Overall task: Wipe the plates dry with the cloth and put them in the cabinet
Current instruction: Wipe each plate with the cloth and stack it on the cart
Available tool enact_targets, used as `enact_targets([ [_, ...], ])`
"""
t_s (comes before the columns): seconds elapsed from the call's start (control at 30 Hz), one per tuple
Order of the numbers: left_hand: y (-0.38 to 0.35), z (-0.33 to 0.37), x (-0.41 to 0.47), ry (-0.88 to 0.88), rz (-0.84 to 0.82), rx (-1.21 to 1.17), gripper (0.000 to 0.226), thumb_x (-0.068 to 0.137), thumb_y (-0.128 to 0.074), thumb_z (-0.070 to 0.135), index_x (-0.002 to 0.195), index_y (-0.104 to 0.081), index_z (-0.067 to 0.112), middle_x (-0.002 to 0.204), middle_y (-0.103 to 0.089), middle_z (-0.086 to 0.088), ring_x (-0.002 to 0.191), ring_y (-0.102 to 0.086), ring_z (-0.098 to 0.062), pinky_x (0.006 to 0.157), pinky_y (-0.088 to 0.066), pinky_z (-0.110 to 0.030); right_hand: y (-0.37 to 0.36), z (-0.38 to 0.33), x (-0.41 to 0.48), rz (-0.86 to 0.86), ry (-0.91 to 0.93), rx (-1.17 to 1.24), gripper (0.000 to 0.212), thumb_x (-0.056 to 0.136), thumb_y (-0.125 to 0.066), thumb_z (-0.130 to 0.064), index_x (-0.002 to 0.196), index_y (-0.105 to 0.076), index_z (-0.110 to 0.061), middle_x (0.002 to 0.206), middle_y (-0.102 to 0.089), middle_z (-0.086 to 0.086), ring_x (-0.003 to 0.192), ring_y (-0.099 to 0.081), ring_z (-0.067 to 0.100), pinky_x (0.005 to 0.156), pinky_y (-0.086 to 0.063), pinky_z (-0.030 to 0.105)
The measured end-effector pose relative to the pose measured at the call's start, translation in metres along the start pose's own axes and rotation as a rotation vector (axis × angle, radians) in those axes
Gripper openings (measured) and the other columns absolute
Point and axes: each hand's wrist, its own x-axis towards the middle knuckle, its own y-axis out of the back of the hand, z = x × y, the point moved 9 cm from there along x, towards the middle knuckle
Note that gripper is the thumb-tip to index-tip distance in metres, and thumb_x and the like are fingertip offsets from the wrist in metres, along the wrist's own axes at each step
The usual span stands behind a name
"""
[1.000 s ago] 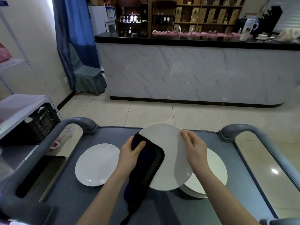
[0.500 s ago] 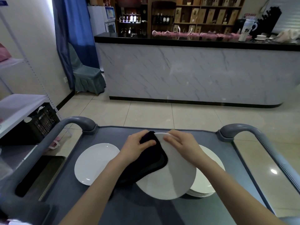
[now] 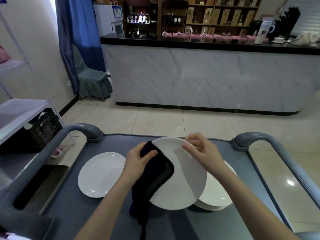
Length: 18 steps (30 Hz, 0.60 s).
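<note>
The wiping step is in hand. The lifted plate (image 3: 183, 179) hangs tilted above the grey cart (image 3: 78, 213), with the dark cloth (image 3: 155, 177) draped over its left side and trailing down. The left hand (image 3: 138, 161) clamps the cloth onto the plate's left rim, thumb on top and fingers curled behind. The right hand (image 3: 202, 153) pinches the far rim with bent fingers. A stack of plates (image 3: 216, 196) sits under the plate's right edge, and a single plate (image 3: 100, 174) lies to the left. Next, I judge, the cloth must sweep the bare right half while the right hand turns the rim. Past the marble counter (image 3: 207, 75) I cannot pick out a cabinet.
</note>
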Motion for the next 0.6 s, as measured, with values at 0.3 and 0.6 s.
enact_targets([
  [0.3,-0.011,0.012,0.014,-0.023,-0.089,0.149,0.012,0.087,-0.072,0.027,0.080,-0.064,0.031,0.071,-0.065,0.016,0.068,-0.058,0.000,0.064,-0.044,-0.014,-0.022,-0.004,0.005,-0.045,0.085,-0.104,0.023,0.098,-0.060,-0.039,0.076,-0.066,-0.033,0.072,-0.065,-0.015,0.068,-0.055,-0.002,0.063,-0.039,0.015],
  [0.6,0.005,-0.027,-0.016,0.144,0.153,-0.106,0.012,0.091,-0.068,0.030,0.102,-0.065,0.033,0.096,-0.073,0.017,0.090,-0.067,-0.002,0.078,-0.054,-0.023,-0.006,0.040,-0.034,0.391,-0.212,0.320,0.028,0.099,-0.057,-0.039,0.074,-0.067,-0.030,0.063,-0.058,-0.017,0.055,-0.048,-0.002,0.060,-0.037,0.025],
])
